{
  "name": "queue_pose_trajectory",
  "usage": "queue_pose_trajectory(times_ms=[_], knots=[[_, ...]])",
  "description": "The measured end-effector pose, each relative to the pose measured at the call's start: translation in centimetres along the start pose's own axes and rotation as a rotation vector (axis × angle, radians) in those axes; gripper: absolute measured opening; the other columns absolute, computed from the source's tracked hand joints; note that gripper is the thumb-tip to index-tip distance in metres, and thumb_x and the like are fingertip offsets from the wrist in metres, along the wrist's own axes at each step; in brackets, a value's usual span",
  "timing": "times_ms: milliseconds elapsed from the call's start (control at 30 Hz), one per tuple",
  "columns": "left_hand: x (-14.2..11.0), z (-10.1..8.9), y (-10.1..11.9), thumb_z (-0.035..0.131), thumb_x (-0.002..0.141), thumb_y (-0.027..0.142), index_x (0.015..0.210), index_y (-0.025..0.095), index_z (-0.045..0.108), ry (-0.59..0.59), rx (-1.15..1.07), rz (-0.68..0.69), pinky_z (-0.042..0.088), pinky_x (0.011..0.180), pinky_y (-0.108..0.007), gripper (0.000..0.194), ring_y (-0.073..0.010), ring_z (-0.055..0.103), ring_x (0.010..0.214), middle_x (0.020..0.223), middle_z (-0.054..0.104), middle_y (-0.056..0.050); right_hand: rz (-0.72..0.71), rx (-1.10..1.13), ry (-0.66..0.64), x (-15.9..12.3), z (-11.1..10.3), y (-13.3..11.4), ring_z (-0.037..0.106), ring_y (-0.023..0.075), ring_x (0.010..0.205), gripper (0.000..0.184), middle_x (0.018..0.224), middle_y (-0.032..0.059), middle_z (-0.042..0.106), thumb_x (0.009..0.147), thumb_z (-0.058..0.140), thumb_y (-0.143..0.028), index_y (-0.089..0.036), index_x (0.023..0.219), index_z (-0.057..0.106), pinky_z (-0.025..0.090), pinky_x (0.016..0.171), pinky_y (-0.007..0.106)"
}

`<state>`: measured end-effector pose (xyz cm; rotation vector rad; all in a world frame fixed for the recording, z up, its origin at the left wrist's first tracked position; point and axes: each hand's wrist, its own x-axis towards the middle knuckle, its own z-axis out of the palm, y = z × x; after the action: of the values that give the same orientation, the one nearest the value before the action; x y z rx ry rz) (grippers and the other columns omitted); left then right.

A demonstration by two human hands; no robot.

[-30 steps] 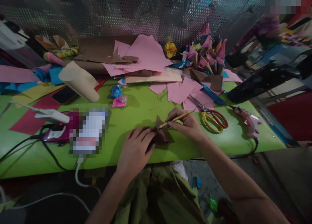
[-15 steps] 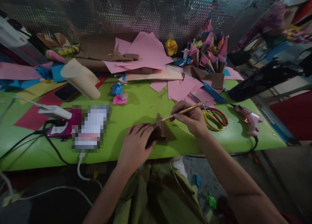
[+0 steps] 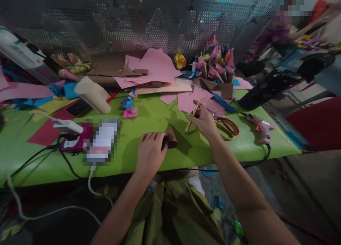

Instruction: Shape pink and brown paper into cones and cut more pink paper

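My left hand [image 3: 152,149] is curled around a small rolled piece of brown paper [image 3: 172,136] near the front of the green table [image 3: 125,159]. Part of the roll is hidden under my fingers. To its right, my right hand [image 3: 204,120] grips a pencil [image 3: 192,120], its tip pointing down toward the table and apart from the paper. Scissors [image 3: 229,128] with red and yellow handles lie just right of that hand. Beyond them is a pink glue gun [image 3: 263,128].
Pink paper sheets [image 3: 157,65] and paper cones [image 3: 217,65] are heaped at the back. A dark bottle [image 3: 262,88] stands at the right. On the left are a phone [image 3: 103,140], a purple power strip [image 3: 71,145] with cables, and a beige tube [image 3: 93,95].
My right hand has drawn the pencil away from the brown paper and turned it steeper, tip down. My left hand still holds the paper. The camera view has shifted.
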<state>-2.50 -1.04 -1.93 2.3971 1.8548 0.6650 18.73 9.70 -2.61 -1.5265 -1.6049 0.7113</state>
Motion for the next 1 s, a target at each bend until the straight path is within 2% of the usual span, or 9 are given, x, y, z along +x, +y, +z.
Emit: queue_pose_trajectory(times_ms=[133, 233, 300, 367, 433, 533, 633, 867, 1000], knots=[[1.0, -0.6, -0.6, 0.066, 0.082, 0.006, 0.096, 0.021, 0.064, 0.045, -0.022, -0.022, 0.050, 0.079, -0.037, 0.020, -0.0252, 0.070, 0.090, 0.091, 0.076, -0.007, -0.023, -0.197, 0.155, -0.1, -0.4, -0.2, 0.056, 0.0231, 0.071, 0.082, 0.078, 0.0026, 0.063, 0.077, 0.072, -0.036, -0.013, 0.149, 0.041, 0.046, 0.068, 0.037], [1.8, -1.3, -0.9, 0.066, 0.082, 0.004, 0.095, 0.021, 0.065, 0.079, -0.039, 0.000, 0.050, 0.078, -0.036, 0.021, -0.0248, 0.070, 0.088, 0.091, 0.076, -0.005, -0.168, -0.177, 0.282, -0.5, -0.6, -0.7, 0.056, 0.0221, 0.076, 0.072, 0.093, 0.0067, 0.066, 0.082, 0.069, -0.035, -0.019, 0.147, 0.045, 0.048, 0.069, 0.037], [2.3, -1.6, -1.2, 0.066, 0.082, 0.004, 0.095, 0.022, 0.066, 0.093, -0.056, 0.037, 0.049, 0.078, -0.036, 0.022, -0.0243, 0.070, 0.089, 0.093, 0.077, -0.004, -0.319, -0.067, 0.218, -1.0, -0.6, -1.1, 0.058, 0.0199, 0.077, 0.051, 0.101, 0.0070, 0.066, 0.087, 0.065, -0.035, -0.024, 0.136, 0.058, 0.050, 0.072, 0.036], [2.9, -1.8, -1.4, 0.067, 0.083, 0.005, 0.096, 0.022, 0.068, 0.098, -0.071, 0.094, 0.049, 0.080, -0.037, 0.022, -0.0244, 0.069, 0.090, 0.095, 0.077, -0.004, -0.447, 0.056, 0.041, -1.3, -0.5, -1.6, 0.063, 0.0199, 0.086, 0.032, 0.106, 0.0067, 0.068, 0.092, 0.062, -0.038, -0.026, 0.121, 0.069, 0.051, 0.081, 0.036], [3.6, -1.9, -1.6, 0.069, 0.083, 0.007, 0.097, 0.022, 0.069, 0.093, -0.087, 0.161, 0.049, 0.081, -0.037, 0.020, -0.0248, 0.069, 0.091, 0.096, 0.077, -0.005, -0.510, 0.145, -0.161, -1.5, -0.4, -2.0, 0.065, 0.0226, 0.101, 0.028, 0.112, 0.0069, 0.071, 0.095, 0.060, -0.042, -0.026, 0.114, 0.073, 0.050, 0.094, 0.040], [4.7, -2.2, -1.8, 0.070, 0.084, 0.011, 0.098, 0.023, 0.071, 0.074, -0.143, 0.241, 0.048, 0.080, -0.037, 0.019, -0.0243, 0.069, 0.090, 0.095, 0.078, -0.005, -0.492, 0.238, -0.406, -1.5, -0.2, -2.2, 0.065, 0.0253, 0.110, 0.035, 0.114, 0.0073, 0.074, 0.096, 0.058, -0.050, -0.026, 0.116, 0.074, 0.047, 0.100, 0.043], [5.8, -2.7, -1.7, 0.070, 0.085, 0.014, 0.097, 0.024, 0.073, 0.065, -0.259, 0.269, 0.048, 0.080, -0.036, 0.015, -0.0228, 0.068, 0.088, 0.093, 0.077, -0.004, -0.409, 0.328, -0.507, -1.5, -0.1, -1.9, 0.068, 0.0251, 0.101, 0.041, 0.108, 0.0079, 0.076, 0.093, 0.061, -0.056, -0.024, 0.115, 0.075, 0.052, 0.091, 0.040], [7.9, -2.9, -1.0, 0.063, 0.083, 0.014, 0.088, 0.023, 0.072, 0.057, -0.755, 0.079, 0.051, 0.081, -0.033, 0.014, -0.0193, 0.068, 0.087, 0.090, 0.076, -0.002, -0.267, 0.457, -0.419, -1.7, 0.5, -1.6, 0.065, 0.0213, 0.085, 0.046, 0.094, 0.0054, 0.073, 0.082, 0.073, -0.061, -0.020, 0.104, 0.075, 0.051, 0.077, 0.033], [7.8, -1.6, -1.1, 0.071, 0.081, 0.026, 0.109, 0.022, 0.070, 0.016, -1.193, -0.093, 0.052, 0.086, -0.033, 0.028, -0.0194, 0.069, 0.094, 0.104, 0.075, -0.005, -0.240, 0.529, -0.304, -1.8, 0.8, -1.9, 0.064, 0.0209, 0.084, 0.045, 0.091, 0.0039, 0.072, 0.080, 0.074, -0.061, -0.022, 0.101, 0.074, 0.050, 0.076, 0.032]])
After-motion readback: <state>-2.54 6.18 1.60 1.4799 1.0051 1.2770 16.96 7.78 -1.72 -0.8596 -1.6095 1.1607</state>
